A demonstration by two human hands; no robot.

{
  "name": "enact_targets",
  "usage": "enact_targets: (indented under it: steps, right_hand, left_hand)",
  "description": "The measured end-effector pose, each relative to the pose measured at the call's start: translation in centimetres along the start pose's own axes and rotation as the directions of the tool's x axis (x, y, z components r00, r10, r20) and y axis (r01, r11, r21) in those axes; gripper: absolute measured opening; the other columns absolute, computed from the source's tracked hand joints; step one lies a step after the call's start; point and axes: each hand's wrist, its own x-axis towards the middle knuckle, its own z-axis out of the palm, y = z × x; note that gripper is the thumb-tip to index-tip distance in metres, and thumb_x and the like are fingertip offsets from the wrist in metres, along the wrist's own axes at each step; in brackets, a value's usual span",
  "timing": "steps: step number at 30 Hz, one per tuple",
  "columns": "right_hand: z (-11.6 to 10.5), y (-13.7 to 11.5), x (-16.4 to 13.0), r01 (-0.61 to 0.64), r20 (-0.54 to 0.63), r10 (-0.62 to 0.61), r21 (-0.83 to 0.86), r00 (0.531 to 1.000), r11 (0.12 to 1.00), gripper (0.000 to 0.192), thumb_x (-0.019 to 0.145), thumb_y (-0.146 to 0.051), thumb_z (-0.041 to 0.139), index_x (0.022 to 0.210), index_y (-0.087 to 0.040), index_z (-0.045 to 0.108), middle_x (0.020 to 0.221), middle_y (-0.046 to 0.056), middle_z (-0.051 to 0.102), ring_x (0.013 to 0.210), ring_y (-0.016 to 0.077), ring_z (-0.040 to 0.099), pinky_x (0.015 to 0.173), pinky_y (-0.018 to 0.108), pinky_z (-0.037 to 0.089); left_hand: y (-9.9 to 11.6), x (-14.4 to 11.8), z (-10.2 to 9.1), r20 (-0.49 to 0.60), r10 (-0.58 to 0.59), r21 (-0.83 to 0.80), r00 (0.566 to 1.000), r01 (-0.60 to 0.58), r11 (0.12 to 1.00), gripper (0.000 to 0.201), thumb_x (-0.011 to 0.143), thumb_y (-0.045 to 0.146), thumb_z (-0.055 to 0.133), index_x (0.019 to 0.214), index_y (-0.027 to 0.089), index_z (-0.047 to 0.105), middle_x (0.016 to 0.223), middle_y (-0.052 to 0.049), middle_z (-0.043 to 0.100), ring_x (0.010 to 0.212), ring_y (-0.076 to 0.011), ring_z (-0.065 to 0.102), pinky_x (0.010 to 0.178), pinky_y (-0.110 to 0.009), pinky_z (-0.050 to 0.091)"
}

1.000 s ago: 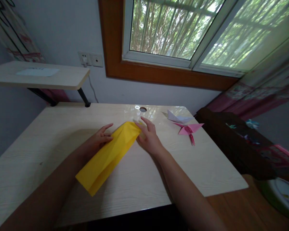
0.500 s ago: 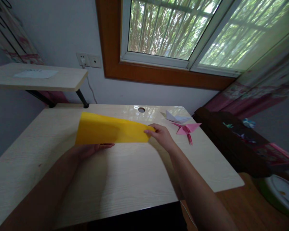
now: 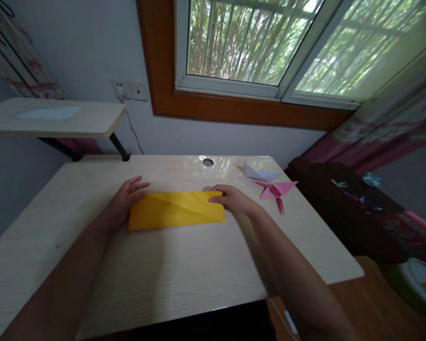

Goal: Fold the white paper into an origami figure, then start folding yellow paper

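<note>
Surface (image 3: pixel 184 265): your pale wood-grain surface fills the view, with a round cable hole (image 3: pixel 208 162) at 12 o'clock near its far edge.
Yellow paper (image 3: pixel 175 210): the folded yellow sheet lies flat at the centre of the surface, long side running 9 to 3 o'clock, diagonal creases showing.
Left hand (image 3: pixel 123 201): your left hand rests at the sheet's 9 o'clock end, fingers spread loosely and touching its far corner.
Right hand (image 3: pixel 234 199): your right hand sits at the 3 o'clock end, fingers together, pressing the far corner down.
Pink origami (image 3: pixel 277 190): lies at 2 o'clock, apart from the sheet.
White origami (image 3: pixel 261 173): lies just beyond the pink one.
</note>
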Motion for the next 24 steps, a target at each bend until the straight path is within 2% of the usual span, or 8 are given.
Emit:
enact_targets:
  steps: [2, 4, 7, 11, 17, 21, 24]
  right_hand:
    - [0.4, 0.2, 0.4, 0.039, -0.037, -0.039, 0.010, 0.999, 0.999, 0.026, 0.073, -0.037, 0.080, 0.092, -0.021, 0.078, 0.084, 0.001, 0.073, 0.071, 0.0162, 0.062, 0.063, 0.027, 0.048]
    - [0.8, 0.3, 0.7, 0.097, -0.113, -0.097, -0.005, 0.989, 0.995, 0.027, 0.071, -0.035, 0.081, 0.095, -0.022, 0.078, 0.091, 0.001, 0.074, 0.077, 0.0174, 0.064, 0.067, 0.029, 0.051]
    - [1.3, 0.4, 1.0, 0.134, -0.192, -0.129, 0.014, 0.973, 0.991, 0.041, 0.068, -0.032, 0.082, 0.108, -0.025, 0.075, 0.095, 0.000, 0.074, 0.081, 0.0175, 0.065, 0.068, 0.029, 0.053]
    - [1.8, 1.3, 1.1, 0.123, -0.237, -0.084, 0.157, 0.968, 0.980, 0.060, 0.069, -0.035, 0.082, 0.125, -0.025, 0.062, 0.081, -0.004, 0.068, 0.070, 0.0146, 0.062, 0.060, 0.025, 0.050]
    - [1.9, 2.6, 1.2, 0.178, -0.315, -0.086, 0.276, 0.945, 0.945, 0.056, 0.066, -0.038, 0.086, 0.112, -0.028, 0.055, 0.087, -0.005, 0.068, 0.076, 0.0145, 0.064, 0.070, 0.028, 0.053]
    - [2.2, 2.5, 1.2, 0.190, -0.356, -0.103, 0.218, 0.929, 0.957, 0.041, 0.072, -0.043, 0.082, 0.102, -0.026, 0.060, 0.084, -0.004, 0.066, 0.076, 0.0148, 0.061, 0.067, 0.026, 0.050]
    - [2.5, 2.4, 1.1, 0.140, -0.391, -0.062, 0.175, 0.918, 0.975, 0.031, 0.081, -0.051, 0.074, 0.088, -0.022, 0.064, 0.079, -0.001, 0.065, 0.072, 0.0161, 0.058, 0.062, 0.026, 0.048]
  left_hand:
    - [-0.4, 0.0, -0.1, 0.055, 0.023, 0.166, 0.998, -0.032, 0.986, 0.078, 0.076, 0.040, 0.083, 0.145, 0.029, 0.049, 0.138, -0.010, 0.063, 0.121, -0.0253, 0.063, 0.097, -0.037, 0.053]
    - [-0.7, 0.2, -0.3, 0.075, 0.013, 0.280, 0.997, -0.034, 0.959, 0.073, 0.073, 0.045, 0.084, 0.139, 0.027, 0.057, 0.126, -0.010, 0.069, 0.114, -0.0268, 0.067, 0.095, -0.038, 0.054]
    - [-1.1, 0.4, -0.6, 0.035, 0.012, 0.395, 0.999, -0.024, 0.918, 0.060, 0.074, 0.052, 0.081, 0.127, 0.025, 0.068, 0.114, -0.008, 0.072, 0.102, -0.0265, 0.070, 0.090, -0.038, 0.056]
    - [-1.0, 0.3, -0.5, -0.037, 0.079, 0.470, 0.996, -0.053, 0.881, 0.049, 0.076, 0.052, 0.079, 0.117, 0.026, 0.074, 0.114, -0.007, 0.073, 0.105, -0.0270, 0.068, 0.095, -0.038, 0.054]
    - [-0.7, -0.1, 0.0, -0.093, 0.136, 0.506, 0.986, -0.071, 0.859, 0.037, 0.076, 0.051, 0.079, 0.104, 0.026, 0.078, 0.108, -0.006, 0.075, 0.103, -0.0278, 0.068, 0.096, -0.039, 0.054]
    - [-0.7, -0.1, 0.2, -0.064, 0.170, 0.521, 0.983, -0.113, 0.846, 0.034, 0.075, 0.051, 0.080, 0.099, 0.026, 0.079, 0.103, -0.005, 0.075, 0.102, -0.0283, 0.068, 0.098, -0.040, 0.053]
    - [-0.6, -0.3, 0.5, -0.047, 0.175, 0.517, 0.983, -0.126, 0.846, 0.033, 0.076, 0.051, 0.080, 0.098, 0.027, 0.079, 0.103, -0.005, 0.075, 0.103, -0.0280, 0.067, 0.100, -0.040, 0.051]
